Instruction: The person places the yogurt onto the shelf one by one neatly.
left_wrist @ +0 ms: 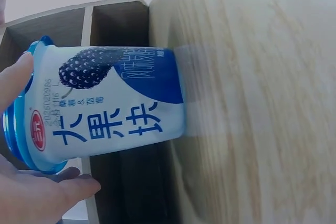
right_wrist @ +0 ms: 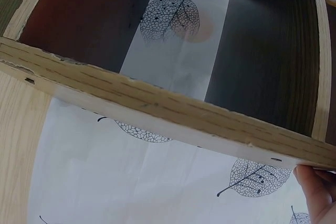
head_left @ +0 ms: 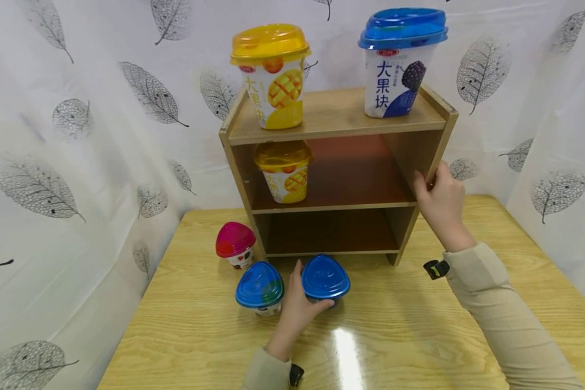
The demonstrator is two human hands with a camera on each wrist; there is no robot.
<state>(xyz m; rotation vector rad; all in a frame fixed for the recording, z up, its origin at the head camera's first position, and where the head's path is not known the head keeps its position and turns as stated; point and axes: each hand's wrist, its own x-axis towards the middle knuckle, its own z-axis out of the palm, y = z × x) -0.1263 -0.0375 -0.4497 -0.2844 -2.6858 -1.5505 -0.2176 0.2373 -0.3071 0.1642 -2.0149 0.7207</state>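
While your left hand [head_left: 297,311] spreads wide around it, one blue-lidded cup [left_wrist: 121,106] stands upright on the tabletop [head_left: 395,325], just before the shelf unit [head_left: 351,184], that span likely chosen to suit the broad lid [head_left: 324,273]. Your right hand [head_left: 442,205] grips the shelf unit's right side, presumably to steady it.

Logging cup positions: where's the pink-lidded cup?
In the head view, the pink-lidded cup stands on the table, just left of the shelf unit, behind the leftmost blue-lidded cup.
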